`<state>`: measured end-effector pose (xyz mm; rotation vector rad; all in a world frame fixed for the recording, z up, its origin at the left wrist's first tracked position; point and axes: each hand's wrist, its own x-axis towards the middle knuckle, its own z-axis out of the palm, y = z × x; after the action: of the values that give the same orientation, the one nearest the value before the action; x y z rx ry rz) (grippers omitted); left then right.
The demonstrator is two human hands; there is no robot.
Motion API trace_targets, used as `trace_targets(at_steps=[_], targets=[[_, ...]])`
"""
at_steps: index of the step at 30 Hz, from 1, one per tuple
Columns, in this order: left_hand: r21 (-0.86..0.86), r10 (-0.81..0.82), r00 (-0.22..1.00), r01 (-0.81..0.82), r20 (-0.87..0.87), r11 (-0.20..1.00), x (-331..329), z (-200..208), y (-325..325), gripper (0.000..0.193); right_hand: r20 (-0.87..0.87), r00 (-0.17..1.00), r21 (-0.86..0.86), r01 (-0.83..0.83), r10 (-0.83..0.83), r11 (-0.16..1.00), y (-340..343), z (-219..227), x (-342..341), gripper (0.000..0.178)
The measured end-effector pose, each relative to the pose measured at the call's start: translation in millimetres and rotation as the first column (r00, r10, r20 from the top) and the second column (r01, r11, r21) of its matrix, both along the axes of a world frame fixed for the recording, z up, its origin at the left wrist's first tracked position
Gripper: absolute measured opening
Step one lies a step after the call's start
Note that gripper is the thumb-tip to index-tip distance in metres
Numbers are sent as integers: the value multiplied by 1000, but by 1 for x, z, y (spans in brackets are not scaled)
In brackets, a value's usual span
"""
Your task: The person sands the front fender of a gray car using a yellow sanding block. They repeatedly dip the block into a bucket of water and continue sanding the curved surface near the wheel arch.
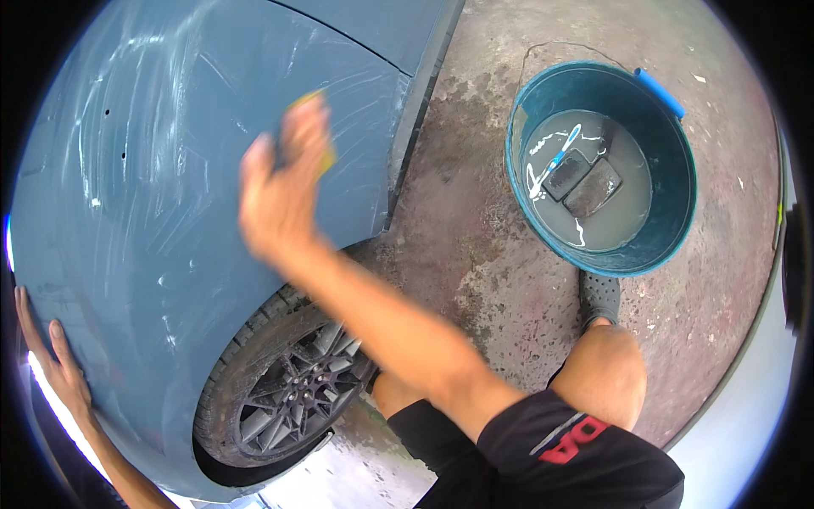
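My right hand [292,191], smeared by motion, presses a flat yellow-edged pad [328,159] to the side of a blue-grey car panel [212,229]. Most of the pad is hidden under the fingers. Pale, streaky residue marks the panel around it. At the far left, my left hand [64,373] lies on the panel's curved edge with its fingers stretched out, holding nothing.
A teal bucket [670,229] with murky water stands on the stained concrete floor at right. A blue-and-white brush [561,157] and two dark rectangular blocks [593,188] are in it. Below the panel is a wheel [297,386]. My shoe [600,297] is beside the bucket.
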<state>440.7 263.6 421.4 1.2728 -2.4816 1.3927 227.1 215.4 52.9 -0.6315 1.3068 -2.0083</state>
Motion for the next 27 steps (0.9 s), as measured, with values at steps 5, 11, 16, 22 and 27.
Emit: trace_targets(at_steps=[5, 11, 16, 22, 27], targets=[[0, -3, 1000, 3, -9, 1000, -2, 1, 0, 67, 36, 999, 14, 7, -8, 1000, -35, -16, -43, 87], [-1, 6, 999, -6, -37, 1000, 1, 1, -1, 68, -30, 997, -2, -77, 77, 997, -15, -1, -23, 85], [-19, 28, 1000, -28, 11, 999, -9, -1, 7, 66, -306, 950, -76, 29, -51, 997, 2, 10, -7, 80], [-65, 21, 1000, -21, -2, 998, -17, -11, 2, 71, -72, 997, -35, -32, 29, 999, -14, 18, -22, 83], [-74, 34, 999, -35, -13, 997, -10, -9, 2, 72, -420, 906, -223, -40, -59, 974, 23, 14, 36, 83]])
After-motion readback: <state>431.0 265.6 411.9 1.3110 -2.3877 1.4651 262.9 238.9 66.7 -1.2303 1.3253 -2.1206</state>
